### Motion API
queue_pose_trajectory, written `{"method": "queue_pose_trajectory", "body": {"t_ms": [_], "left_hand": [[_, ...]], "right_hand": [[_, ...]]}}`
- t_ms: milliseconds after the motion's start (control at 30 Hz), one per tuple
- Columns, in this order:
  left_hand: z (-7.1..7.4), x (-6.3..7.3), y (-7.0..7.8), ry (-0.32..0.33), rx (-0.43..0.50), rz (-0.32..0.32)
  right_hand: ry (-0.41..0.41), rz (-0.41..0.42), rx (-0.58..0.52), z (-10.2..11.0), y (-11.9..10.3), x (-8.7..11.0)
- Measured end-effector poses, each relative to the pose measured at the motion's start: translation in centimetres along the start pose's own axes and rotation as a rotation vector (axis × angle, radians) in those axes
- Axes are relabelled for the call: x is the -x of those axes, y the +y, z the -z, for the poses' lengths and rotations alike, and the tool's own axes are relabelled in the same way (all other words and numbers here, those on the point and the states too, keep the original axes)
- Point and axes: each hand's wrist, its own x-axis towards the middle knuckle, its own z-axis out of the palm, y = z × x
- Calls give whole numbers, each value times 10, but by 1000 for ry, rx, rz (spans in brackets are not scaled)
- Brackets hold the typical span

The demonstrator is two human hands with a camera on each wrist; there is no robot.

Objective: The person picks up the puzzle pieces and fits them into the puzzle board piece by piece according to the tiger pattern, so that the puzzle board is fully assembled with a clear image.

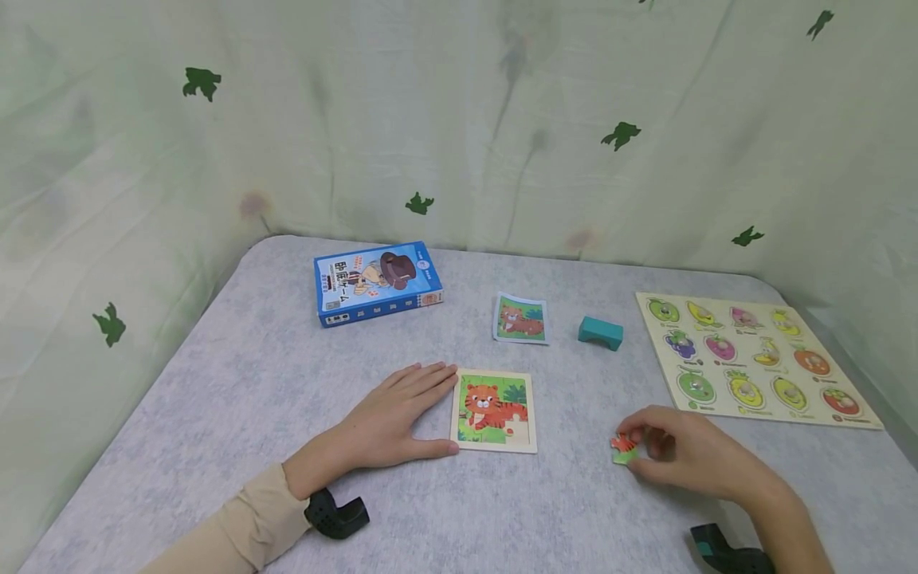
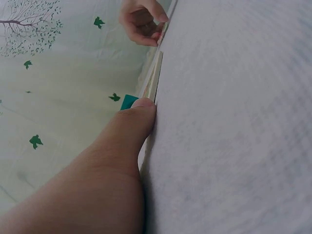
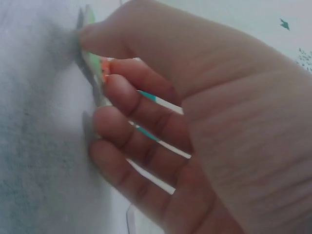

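Observation:
A framed tiger jigsaw puzzle [image 1: 495, 410] lies flat in the middle of the table, with a bare gap at its lower right. Along its left edge rests my left hand [image 1: 402, 418], fingers straight, fingertips and thumb touching the frame. In the left wrist view the thumb [image 2: 141, 109] presses against the frame's side. My right hand [image 1: 688, 454] pinches a jigsaw piece [image 1: 624, 449], orange-striped and green, between thumb and index finger, right of the puzzle and close over the table. In the right wrist view the green piece [image 3: 95, 61] stands tilted at the thumb tip.
Behind the puzzle lies a tiger picture card [image 1: 521, 319], with a teal arch block [image 1: 601, 332] beside it. A blue game box [image 1: 378, 283] sits at the back left. On the right is a wooden fruit board [image 1: 760, 359]. A leaf-patterned curtain [image 1: 459, 119] hangs behind the table.

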Motion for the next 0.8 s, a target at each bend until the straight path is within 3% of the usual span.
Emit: {"method": "queue_pose_trajectory", "body": {"t_ms": [467,800], "left_hand": [[3,1,0,4,-6,-3],[2,1,-1,2,12,-5]], "right_hand": [[220,182,13,-16,-9,-12],[245,197,-4,-20,-16,-20]]}}
